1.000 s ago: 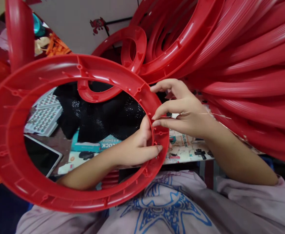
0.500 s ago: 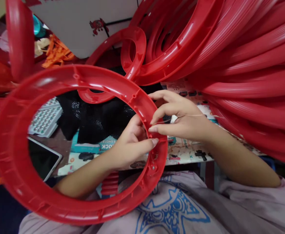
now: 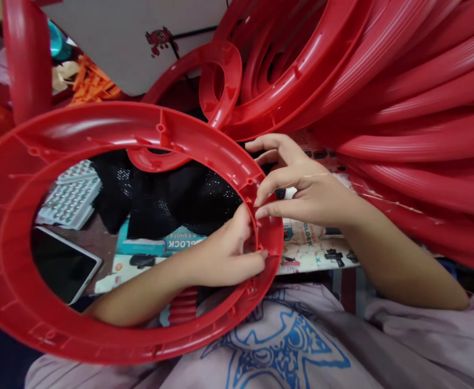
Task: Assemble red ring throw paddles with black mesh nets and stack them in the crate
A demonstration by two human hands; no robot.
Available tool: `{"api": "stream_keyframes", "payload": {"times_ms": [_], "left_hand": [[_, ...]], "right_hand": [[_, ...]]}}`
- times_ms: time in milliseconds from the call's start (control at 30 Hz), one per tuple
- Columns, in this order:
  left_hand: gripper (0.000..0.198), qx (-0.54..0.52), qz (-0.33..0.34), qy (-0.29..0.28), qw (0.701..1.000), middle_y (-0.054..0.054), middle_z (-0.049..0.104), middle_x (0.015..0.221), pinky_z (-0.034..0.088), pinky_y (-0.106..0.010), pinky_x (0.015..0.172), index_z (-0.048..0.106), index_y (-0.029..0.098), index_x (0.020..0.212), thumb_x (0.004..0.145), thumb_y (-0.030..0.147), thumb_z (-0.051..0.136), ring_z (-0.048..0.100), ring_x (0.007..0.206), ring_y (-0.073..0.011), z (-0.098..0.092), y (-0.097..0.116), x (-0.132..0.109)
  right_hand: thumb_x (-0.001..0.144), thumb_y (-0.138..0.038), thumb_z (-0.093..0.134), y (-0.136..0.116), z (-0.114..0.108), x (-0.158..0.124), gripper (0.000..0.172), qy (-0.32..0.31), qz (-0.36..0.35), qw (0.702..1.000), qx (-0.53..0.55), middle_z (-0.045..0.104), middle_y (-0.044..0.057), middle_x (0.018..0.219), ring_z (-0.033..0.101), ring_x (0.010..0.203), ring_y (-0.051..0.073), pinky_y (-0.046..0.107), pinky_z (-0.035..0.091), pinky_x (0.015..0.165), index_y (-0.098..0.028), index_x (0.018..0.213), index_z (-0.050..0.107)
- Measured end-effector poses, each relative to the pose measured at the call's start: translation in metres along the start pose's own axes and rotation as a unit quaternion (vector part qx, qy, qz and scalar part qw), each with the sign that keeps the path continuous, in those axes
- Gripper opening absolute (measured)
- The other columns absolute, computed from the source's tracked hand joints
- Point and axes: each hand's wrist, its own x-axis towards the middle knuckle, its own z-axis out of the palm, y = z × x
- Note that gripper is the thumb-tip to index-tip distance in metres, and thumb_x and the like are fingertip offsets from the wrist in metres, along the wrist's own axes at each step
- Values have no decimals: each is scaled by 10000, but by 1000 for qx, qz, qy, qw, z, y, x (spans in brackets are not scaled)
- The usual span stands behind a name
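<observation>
A large red plastic ring [image 3: 115,125], hollow side up with ribs and small posts inside its channel, tilts above the table edge and my lap. Its right side is gripped by my left hand [image 3: 224,256], thumb over the channel and the other fingers curled behind the inner edge. My right hand [image 3: 297,186] hovers at the same stretch of rim, thumb and index finger pinched together at the channel, the other fingers raised. What lies between those fingertips is too small to make out. A thin pale strand crosses the back of this hand.
Many red rings [image 3: 407,108] are stacked at the right and back. Under the held ring lie black cloth [image 3: 180,200], a compartment box of small parts [image 3: 72,197], a tablet-like device [image 3: 64,265] and printed card [image 3: 139,246]. Orange pieces [image 3: 93,81] sit at the back left.
The red ring has turned and shifted left, its left side now reaching the picture's edge. My left hand has moved slightly right and down with it; the right hand remains beside the rim.
</observation>
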Motion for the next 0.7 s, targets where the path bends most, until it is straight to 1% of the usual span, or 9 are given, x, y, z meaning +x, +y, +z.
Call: {"api": "stream_keyframes", "payload": {"times_ms": [100,167,267,333,367,433,533,600,700], "left_hand": [[717,72,27,-40,996,-81,594,1141,458,-467,1024,409,210,1354,699,75,668,482,1241,-311,-2,-4,0],[719,92,32,-61,993,-89,592,1158,450,-466,1040,385,210,1370,719,100,669,476,1261,-314,-4,-5,-1],[721,100,26,-79,992,-83,611,1105,438,-463,1058,357,204,1392,748,150,678,479,1268,-309,-5,-4,-1],[699,74,14,-86,993,-86,613,1108,445,-454,1052,367,206,1385,766,195,692,487,1263,-306,-4,-1,-1],[658,49,7,-82,995,-93,605,1143,452,-444,1043,386,210,1368,784,219,689,491,1259,-302,-3,0,-1],[512,-17,-6,-55,998,-99,570,1236,470,-407,1019,443,222,1300,836,261,656,506,1242,-280,0,0,0],[322,-75,-5,12,997,-68,560,1222,488,-336,965,483,227,1188,887,260,594,546,1157,-216,6,-3,3],[321,-51,14,45,998,-53,550,1205,473,-327,972,470,224,1162,864,206,590,535,1143,-200,9,-6,5],[433,13,38,61,997,-45,529,1190,449,-357,992,439,221,1167,774,110,582,515,1137,-208,9,-8,7]], "right_hand": [[772,-180,743,0,-4,0,54,-52,-16,998,14,460,70,1345,462,1288,240,449,408,1085,-191,745,698],[777,-150,727,-1,-6,0,60,-69,-33,997,6,459,82,1354,452,1298,244,445,403,1087,-179,744,687],[780,-123,706,-4,-8,-1,75,-74,-29,997,-7,468,79,1352,470,1277,240,439,427,1063,-180,737,679],[778,-125,702,-5,-9,-1,71,-78,-21,997,-10,481,73,1341,471,1277,237,439,433,1057,-183,742,683],[777,-119,695,-6,-9,-1,72,-82,-16,996,-13,485,72,1336,469,1280,235,438,429,1060,-182,744,685],[773,-100,672,-8,-8,-2,88,-82,-8,996,-17,491,70,1334,478,1273,228,430,426,1060,-176,732,684],[739,-56,638,-9,-5,-2,123,-72,3,997,-16,493,66,1337,513,1230,216,407,446,1036,-169,699,669],[712,-39,637,-9,-2,-2,136,-64,11,998,-13,505,61,1331,529,1208,213,405,456,1023,-169,688,665],[715,-52,662,-9,-1,-1,126,-56,19,998,-2,549,54,1296,542,1203,220,423,440,1041,-174,709,696]]}}
